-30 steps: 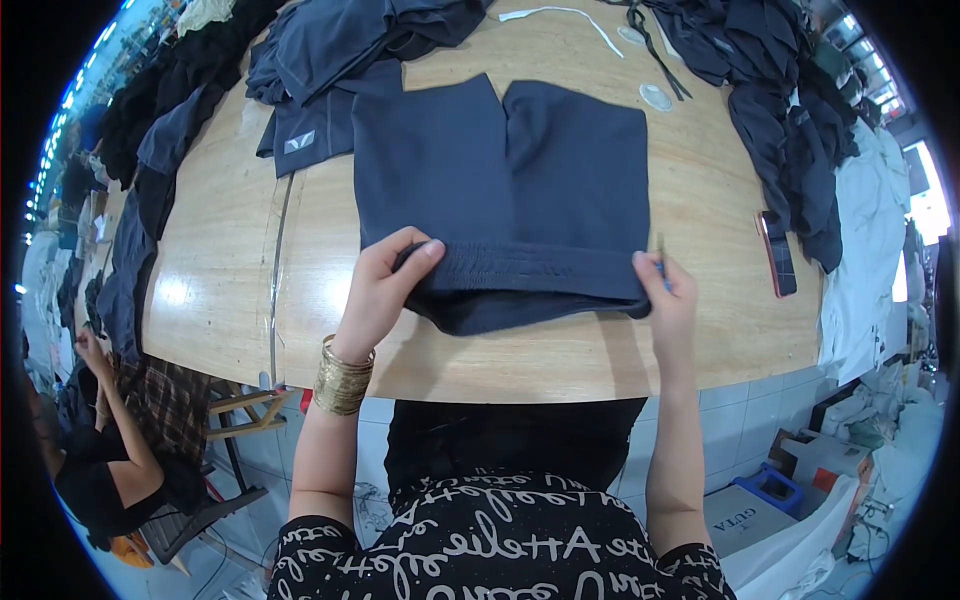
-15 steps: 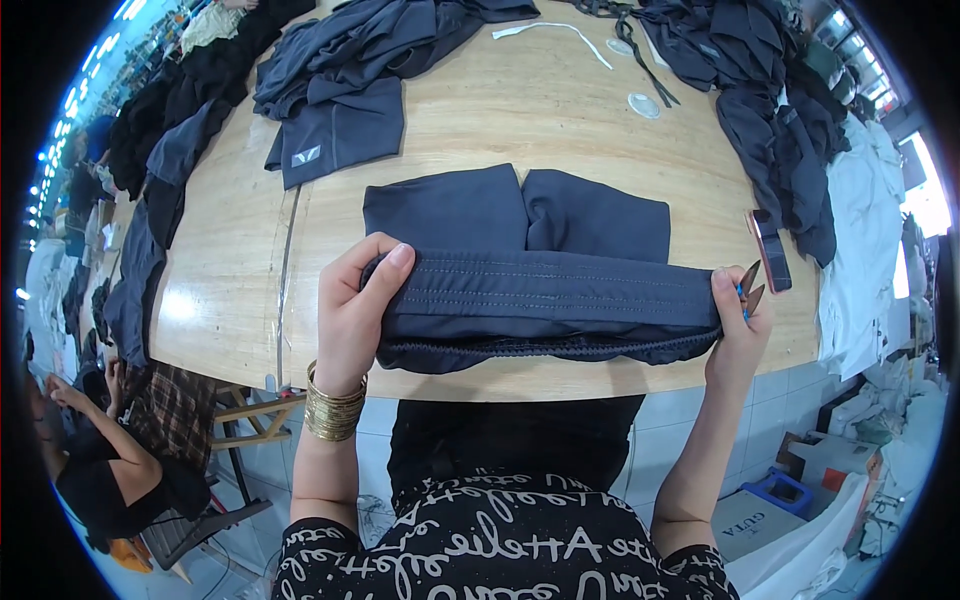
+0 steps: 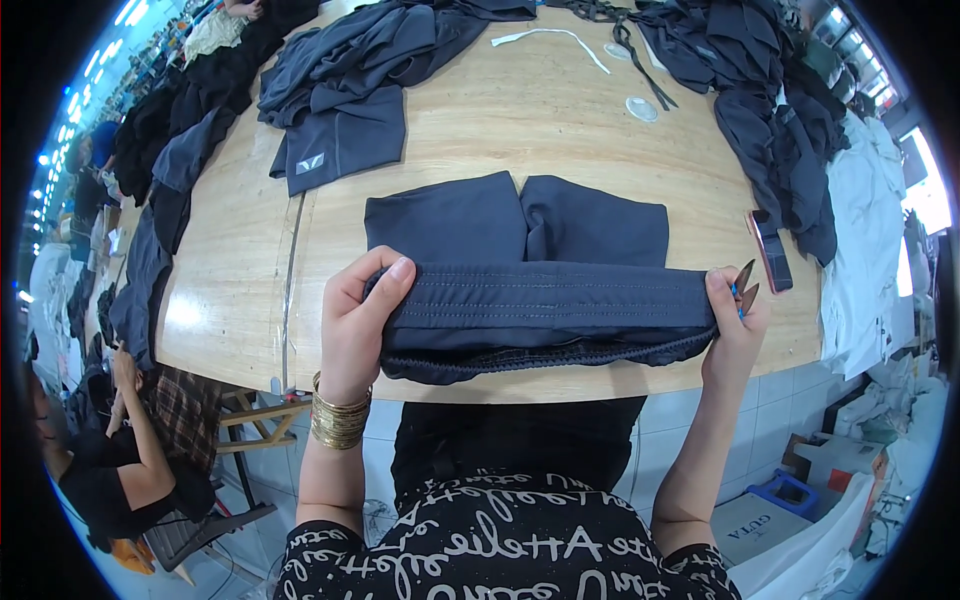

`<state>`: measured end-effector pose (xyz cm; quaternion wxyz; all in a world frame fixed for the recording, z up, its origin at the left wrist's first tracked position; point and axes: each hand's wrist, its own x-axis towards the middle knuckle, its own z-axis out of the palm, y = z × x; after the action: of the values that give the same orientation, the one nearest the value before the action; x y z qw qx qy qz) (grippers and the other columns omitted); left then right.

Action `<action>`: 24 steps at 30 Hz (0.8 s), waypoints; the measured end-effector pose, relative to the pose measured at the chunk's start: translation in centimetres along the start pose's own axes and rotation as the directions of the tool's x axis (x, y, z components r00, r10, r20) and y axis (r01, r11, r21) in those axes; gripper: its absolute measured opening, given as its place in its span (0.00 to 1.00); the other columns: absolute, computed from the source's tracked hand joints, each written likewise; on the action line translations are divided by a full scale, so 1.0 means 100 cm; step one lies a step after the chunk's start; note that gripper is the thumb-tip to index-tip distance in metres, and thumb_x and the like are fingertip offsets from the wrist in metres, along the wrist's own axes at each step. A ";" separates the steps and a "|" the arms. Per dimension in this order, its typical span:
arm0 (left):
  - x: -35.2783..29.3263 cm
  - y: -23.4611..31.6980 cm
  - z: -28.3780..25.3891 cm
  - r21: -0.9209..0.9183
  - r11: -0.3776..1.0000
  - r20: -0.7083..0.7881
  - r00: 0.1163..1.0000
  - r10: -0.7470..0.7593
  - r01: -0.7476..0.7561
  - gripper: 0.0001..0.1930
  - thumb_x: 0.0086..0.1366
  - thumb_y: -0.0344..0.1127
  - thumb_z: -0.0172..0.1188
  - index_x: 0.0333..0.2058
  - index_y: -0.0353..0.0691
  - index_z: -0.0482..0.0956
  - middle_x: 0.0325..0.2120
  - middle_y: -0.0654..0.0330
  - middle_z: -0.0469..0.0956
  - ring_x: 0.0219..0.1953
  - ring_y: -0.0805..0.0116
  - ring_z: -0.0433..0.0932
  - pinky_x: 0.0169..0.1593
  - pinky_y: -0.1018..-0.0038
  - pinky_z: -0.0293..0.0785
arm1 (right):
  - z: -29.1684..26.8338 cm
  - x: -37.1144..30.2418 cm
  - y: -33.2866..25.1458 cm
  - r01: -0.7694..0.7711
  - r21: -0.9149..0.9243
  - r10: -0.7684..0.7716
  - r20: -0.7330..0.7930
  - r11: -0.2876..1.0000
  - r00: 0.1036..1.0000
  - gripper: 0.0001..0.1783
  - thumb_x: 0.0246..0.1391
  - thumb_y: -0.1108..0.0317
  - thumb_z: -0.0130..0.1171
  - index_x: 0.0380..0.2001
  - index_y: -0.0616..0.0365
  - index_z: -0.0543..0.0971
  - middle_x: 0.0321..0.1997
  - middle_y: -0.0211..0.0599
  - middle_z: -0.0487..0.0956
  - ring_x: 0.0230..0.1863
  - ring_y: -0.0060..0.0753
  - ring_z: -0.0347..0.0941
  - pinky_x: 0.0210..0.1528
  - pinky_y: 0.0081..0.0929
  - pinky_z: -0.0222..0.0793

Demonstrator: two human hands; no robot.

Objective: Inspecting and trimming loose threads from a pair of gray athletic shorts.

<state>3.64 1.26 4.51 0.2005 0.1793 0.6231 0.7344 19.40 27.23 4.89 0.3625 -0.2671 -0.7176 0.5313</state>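
Note:
A pair of dark grey-blue shorts (image 3: 445,220) lies with its legs on the wooden table, pointing away from me. Its stitched waistband is held up and stretched wide near the table's front edge. At the left end of the waistband, my left hand (image 3: 358,310) is closed on the fabric, thumb on top. My right hand (image 3: 737,315) grips the right end in the same way. Small thread snips (image 3: 746,284) with pointed metal blades and a bit of blue also sit in my right hand, tips sticking out past the fingers.
Piled dark garments (image 3: 350,60) lie at the far left of the table (image 3: 560,120), more (image 3: 770,130) at the right. A phone (image 3: 770,250) rests near the right edge. A white strip (image 3: 550,32) and clear discs lie far off. Another person (image 3: 130,450) sits at lower left.
The waistband has dropped slightly toward me, and its opening gapes a little more. Both hands keep their grip. The person at lower left has raised an arm.

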 end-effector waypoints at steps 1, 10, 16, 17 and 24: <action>0.001 0.001 0.001 0.002 1.000 0.002 1.000 0.000 0.000 0.09 0.64 0.33 0.52 0.27 0.34 0.73 0.22 0.71 0.71 0.26 0.87 0.64 0.31 0.89 0.61 | 0.000 0.000 0.000 -0.011 0.011 0.011 0.007 1.000 1.000 0.12 0.54 0.66 0.57 0.22 0.63 0.74 0.18 0.19 0.65 0.23 0.11 0.55 0.26 0.13 0.50; 0.005 0.010 0.002 0.093 0.996 0.025 1.000 -0.003 0.001 0.06 0.61 0.31 0.56 0.27 0.35 0.73 0.21 0.71 0.71 0.26 0.87 0.65 0.31 0.88 0.62 | 0.003 0.006 0.003 0.060 -0.016 -0.059 0.025 0.998 0.998 0.08 0.51 0.70 0.59 0.24 0.64 0.75 0.20 0.20 0.68 0.24 0.11 0.58 0.26 0.14 0.52; 0.005 -0.004 -0.012 0.696 0.365 0.332 0.728 0.600 -0.619 0.12 0.35 0.17 0.59 0.22 0.39 0.73 0.31 0.58 0.72 0.32 0.64 0.73 0.32 0.75 0.69 | -0.011 0.001 -0.015 0.367 -0.269 -0.231 0.427 0.890 0.874 0.06 0.39 0.78 0.61 0.25 0.57 0.78 0.26 0.29 0.75 0.25 0.20 0.68 0.24 0.17 0.59; 0.002 -0.010 -0.014 0.701 0.362 0.329 0.729 0.600 -0.614 0.12 0.35 0.17 0.59 0.22 0.39 0.73 0.31 0.58 0.72 0.32 0.64 0.73 0.32 0.75 0.69 | -0.010 0.000 -0.010 0.369 -0.264 -0.233 0.432 0.891 0.871 0.06 0.39 0.78 0.61 0.25 0.57 0.78 0.26 0.29 0.75 0.25 0.20 0.68 0.24 0.17 0.59; -0.005 -0.033 -0.015 0.786 0.153 0.141 0.415 0.899 -0.599 0.10 0.45 0.22 0.58 0.18 0.45 0.68 0.29 0.61 0.65 0.32 0.68 0.70 0.35 0.75 0.69 | -0.003 -0.016 0.018 0.672 -0.395 -0.678 0.149 0.626 0.719 0.17 0.22 0.87 0.57 0.20 0.54 0.77 0.33 0.36 0.77 0.31 0.31 0.72 0.28 0.21 0.65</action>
<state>3.56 0.18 1.04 -0.4135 0.3948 0.7031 0.4228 20.56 26.67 2.81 0.4732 -0.0541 -0.8593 0.1864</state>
